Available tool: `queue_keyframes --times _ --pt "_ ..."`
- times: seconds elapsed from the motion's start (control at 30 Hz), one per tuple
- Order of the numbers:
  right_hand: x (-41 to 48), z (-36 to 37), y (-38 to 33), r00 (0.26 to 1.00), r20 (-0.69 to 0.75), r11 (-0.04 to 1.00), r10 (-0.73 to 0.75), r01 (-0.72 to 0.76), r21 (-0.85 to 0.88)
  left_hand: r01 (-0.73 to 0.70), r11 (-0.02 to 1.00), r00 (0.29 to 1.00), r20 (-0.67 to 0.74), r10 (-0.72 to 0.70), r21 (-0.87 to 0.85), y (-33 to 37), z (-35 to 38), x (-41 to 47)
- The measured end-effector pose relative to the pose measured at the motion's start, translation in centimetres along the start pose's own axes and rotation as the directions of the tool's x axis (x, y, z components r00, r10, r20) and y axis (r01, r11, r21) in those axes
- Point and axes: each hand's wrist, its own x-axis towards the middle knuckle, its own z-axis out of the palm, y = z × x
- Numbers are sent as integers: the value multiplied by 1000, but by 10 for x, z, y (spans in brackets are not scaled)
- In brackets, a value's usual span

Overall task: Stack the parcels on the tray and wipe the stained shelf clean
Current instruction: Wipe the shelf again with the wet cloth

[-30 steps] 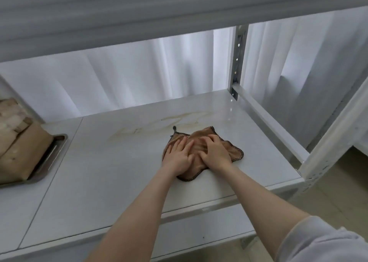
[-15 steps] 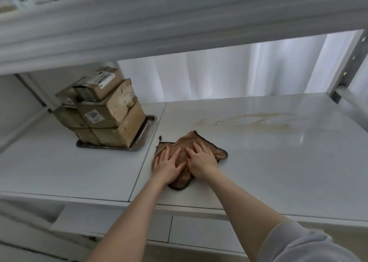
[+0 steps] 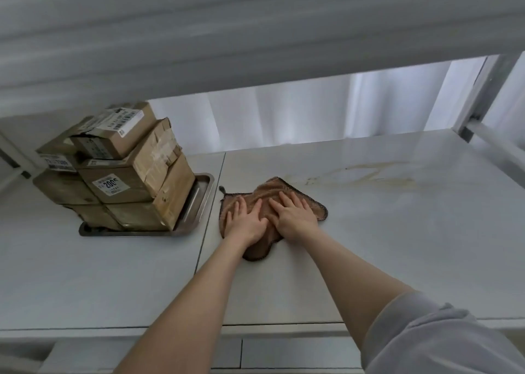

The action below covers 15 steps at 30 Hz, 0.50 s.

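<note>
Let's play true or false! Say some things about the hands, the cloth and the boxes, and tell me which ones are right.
1. The left hand and the right hand both press flat on the brown cloth. True.
2. The parcels are stacked on the metal tray. True.
3. The cloth covers the stain. False: the yellowish stain lies bare on the shelf, to the right of the cloth and farther back.
4. The tray sits to the right of the cloth. False: it sits to the left of it.
</note>
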Motion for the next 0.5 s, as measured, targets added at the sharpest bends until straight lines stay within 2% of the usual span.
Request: queue_keyframes --times 0.13,0.3,0.4,0.5 --pt "-16 -11 64 986 -18 986 167 -167 5 -184 983 981 56 183 13 66 12 10" --pt "-56 -32 134 932 -37 932 362 -361 26 -433 901 891 141 431 -16 152 36 -12" --pt "-69 -34 144 895 -97 900 436 -435 30 -493 870 859 148 490 -14 164 44 -24" --pt "-67 -29 129 876 -187 893 444 -450 11 -467 884 877 128 463 7 137 40 -24"
